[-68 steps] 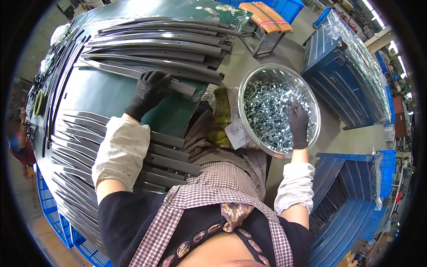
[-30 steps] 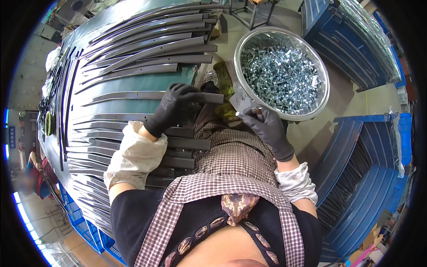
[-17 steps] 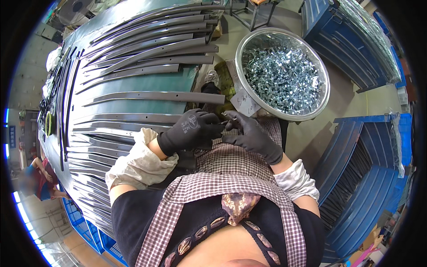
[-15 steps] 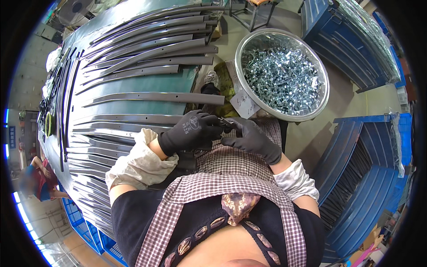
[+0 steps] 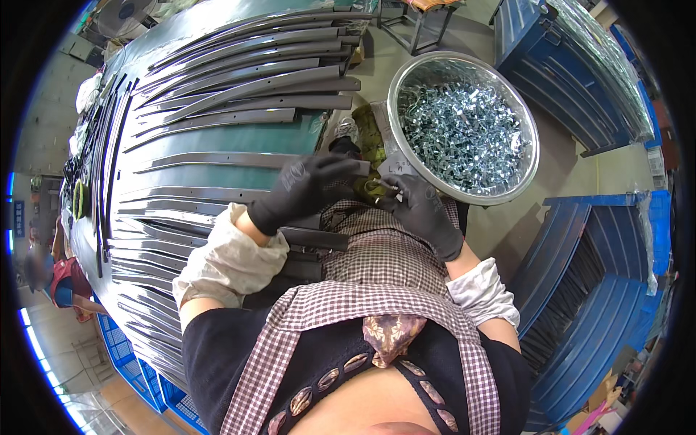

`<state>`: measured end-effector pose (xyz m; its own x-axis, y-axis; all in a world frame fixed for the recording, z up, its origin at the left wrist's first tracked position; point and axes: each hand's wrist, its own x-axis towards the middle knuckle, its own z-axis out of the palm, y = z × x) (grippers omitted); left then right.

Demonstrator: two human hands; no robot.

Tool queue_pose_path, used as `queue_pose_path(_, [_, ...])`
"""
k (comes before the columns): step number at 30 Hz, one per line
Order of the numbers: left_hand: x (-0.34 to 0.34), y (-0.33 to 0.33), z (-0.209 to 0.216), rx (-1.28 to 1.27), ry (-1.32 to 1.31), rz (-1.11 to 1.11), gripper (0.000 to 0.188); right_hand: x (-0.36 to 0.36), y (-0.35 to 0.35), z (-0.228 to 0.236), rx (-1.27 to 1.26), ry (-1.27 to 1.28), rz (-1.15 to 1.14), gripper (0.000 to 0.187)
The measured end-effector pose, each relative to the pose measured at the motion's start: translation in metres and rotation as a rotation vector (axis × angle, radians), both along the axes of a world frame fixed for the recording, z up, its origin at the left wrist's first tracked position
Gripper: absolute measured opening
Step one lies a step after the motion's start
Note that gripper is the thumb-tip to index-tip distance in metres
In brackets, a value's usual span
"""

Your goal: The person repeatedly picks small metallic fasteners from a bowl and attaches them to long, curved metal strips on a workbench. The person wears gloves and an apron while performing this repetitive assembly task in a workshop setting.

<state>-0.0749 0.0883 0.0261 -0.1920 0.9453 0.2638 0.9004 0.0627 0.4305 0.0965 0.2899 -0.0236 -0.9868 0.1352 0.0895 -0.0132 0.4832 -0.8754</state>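
Observation:
My left hand [image 5: 308, 190], in a black glove, is closed over the near end of a long dark metal strip [image 5: 217, 159] that lies on the green table [image 5: 239, 138]. My right hand [image 5: 422, 212], also gloved, pinches a small silver metal clip [image 5: 386, 187] right against that strip end, beside my left fingers. Just beyond my right hand stands a big round steel bowl [image 5: 535, 156] heaped with several shiny clips [image 5: 464, 123]. Both hands work close to my lap, over a checked apron.
Several more dark curved strips [image 5: 254, 72] lie in rows across the table and stacked along its near edge [image 5: 145, 290]. Blue bins [image 5: 602, 246] stand on the right, one wrapped in plastic [image 5: 594, 58]. A stool [image 5: 420, 22] is beyond the bowl. Another person [image 5: 51, 275] is at far left.
My right hand left the bowl of clips and came to the strip's end. Both hands met low over my lap, then rose slightly toward the table edge.

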Motion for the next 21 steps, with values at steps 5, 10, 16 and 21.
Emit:
queue_pose_path(5, [-0.026, 0.001, -0.021, -0.034, -0.06, 0.016, 0.05, -0.013, 0.008, -0.027, 0.207, 0.167, -0.074, 0.037])
queue_pose_path(10, [-0.026, 0.001, -0.029, -0.145, -0.163, -0.009, 0.044, -0.023, 0.004, -0.025, 0.227, 0.17, 0.045, 0.037])
queue_pose_path(16, [-0.024, 0.002, -0.029, -0.111, -0.156, -0.02, 0.042, -0.039, 0.009, -0.046, 0.033, 0.133, 0.075, 0.023])
queue_pose_path(21, [-0.027, 0.002, -0.031, -0.101, -0.163, -0.019, 0.042, -0.034, 0.005, -0.042, 0.076, 0.128, -0.044, 0.017])
